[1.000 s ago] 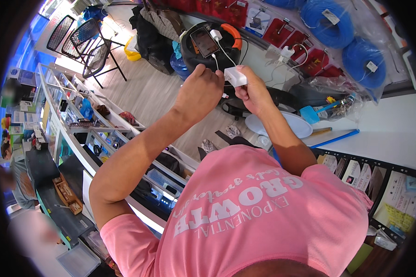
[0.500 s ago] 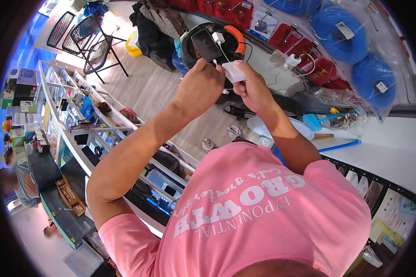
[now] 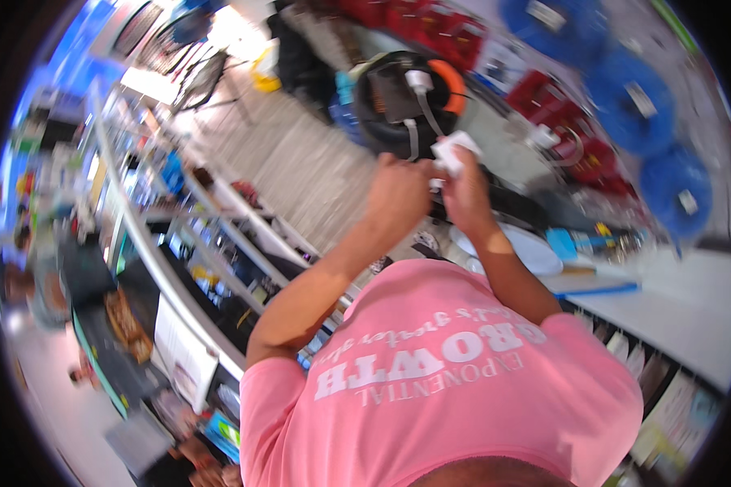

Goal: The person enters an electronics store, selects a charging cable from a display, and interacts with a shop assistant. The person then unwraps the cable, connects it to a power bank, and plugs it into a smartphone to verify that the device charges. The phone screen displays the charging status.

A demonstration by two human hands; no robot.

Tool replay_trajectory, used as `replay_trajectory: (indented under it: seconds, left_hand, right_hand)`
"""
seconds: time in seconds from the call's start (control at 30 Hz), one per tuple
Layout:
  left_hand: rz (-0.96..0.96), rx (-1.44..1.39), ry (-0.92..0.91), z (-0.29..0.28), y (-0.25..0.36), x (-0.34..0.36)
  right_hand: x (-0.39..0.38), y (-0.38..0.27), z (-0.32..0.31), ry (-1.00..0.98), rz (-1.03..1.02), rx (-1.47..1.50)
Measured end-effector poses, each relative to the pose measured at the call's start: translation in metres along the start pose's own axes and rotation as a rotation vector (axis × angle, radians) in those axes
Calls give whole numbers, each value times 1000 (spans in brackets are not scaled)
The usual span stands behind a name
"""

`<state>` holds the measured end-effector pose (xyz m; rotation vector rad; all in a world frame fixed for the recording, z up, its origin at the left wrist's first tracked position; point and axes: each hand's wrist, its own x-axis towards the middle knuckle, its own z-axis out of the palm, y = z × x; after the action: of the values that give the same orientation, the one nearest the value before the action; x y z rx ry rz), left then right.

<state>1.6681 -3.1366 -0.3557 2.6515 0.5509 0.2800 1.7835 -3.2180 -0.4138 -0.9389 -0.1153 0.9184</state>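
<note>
Both hands are drawn together in front of me, slightly smeared by motion. My right hand [image 3: 468, 191] grips a small white block [image 3: 456, 152], boxy like a charger or adapter. Close beside it, my left hand [image 3: 400, 193] is closed, its fingertips pinched near the block. A white cable [image 3: 413, 138] runs from a dark phone [image 3: 394, 93] down to the left fingers, which hide its end. Beside the phone, a white plug [image 3: 419, 79] has a second cable leading toward the block. Phone and plug rest on a round black object with an orange part [image 3: 448, 84].
To the left a glass display counter [image 3: 170, 276] runs along the floor, with a person [image 3: 41, 280] beyond it. Blue cable coils [image 3: 629, 101] and red packs [image 3: 536, 93] line the right wall. A white shelf [image 3: 674, 300] holds a blue dustpan-like tool [image 3: 562, 242].
The whole view has shifted, so the surroundings sit lower and further right. Both hands now appear nearer my body, away from the phone. The right hand still holds the white block.
</note>
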Motion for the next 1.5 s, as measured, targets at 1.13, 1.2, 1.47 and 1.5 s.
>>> replay_trajectory:
  seconds: [1.13,1.2,1.47,1.5]
  left_hand:
    - [-608,-1107,1090,-111,-80,-220]
    - [-649,-1123,1070,-107,-74,-217]
    - [-720,-1102,1012,-101,-68,-200]
    - [-720,-1109,1006,-100,-68,-198]
  right_hand:
    - [205,29,-243,537,-185,384]
    - [207,29,-239,556,-217,436]
    - [201,28,-234,551,-301,412]
    - [200,29,-234,538,-306,419]
